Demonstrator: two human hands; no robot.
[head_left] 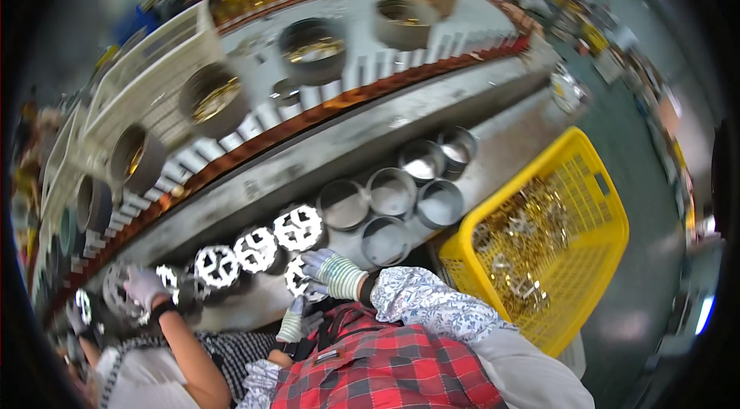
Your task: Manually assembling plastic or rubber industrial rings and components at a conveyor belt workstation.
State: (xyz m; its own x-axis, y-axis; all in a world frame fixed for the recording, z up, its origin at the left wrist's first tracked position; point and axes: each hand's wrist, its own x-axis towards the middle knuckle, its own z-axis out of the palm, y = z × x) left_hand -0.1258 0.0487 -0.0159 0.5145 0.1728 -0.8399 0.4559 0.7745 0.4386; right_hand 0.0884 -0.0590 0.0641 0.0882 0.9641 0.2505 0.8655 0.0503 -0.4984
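My right hand (327, 269), in a white glove with a green striped cuff, grips a short round metal ring with a white cross-shaped insert (297, 279) at the bench's near edge. My left hand (297, 323), also gloved, rises just below that ring, partly hidden by my red plaid front; what it holds is unclear. To the left stand three more rings with white inserts (257, 249). Several empty metal rings (391, 193) are clustered just beyond my right hand.
A yellow plastic basket (597, 201) of brass-coloured metal parts stands at my right. A co-worker's gloved hand (142, 286) handles rings at the left. Behind the bench (370, 135), a slatted conveyor (362, 66) carries larger metal cylinders (312, 47). Grey floor lies to the right.
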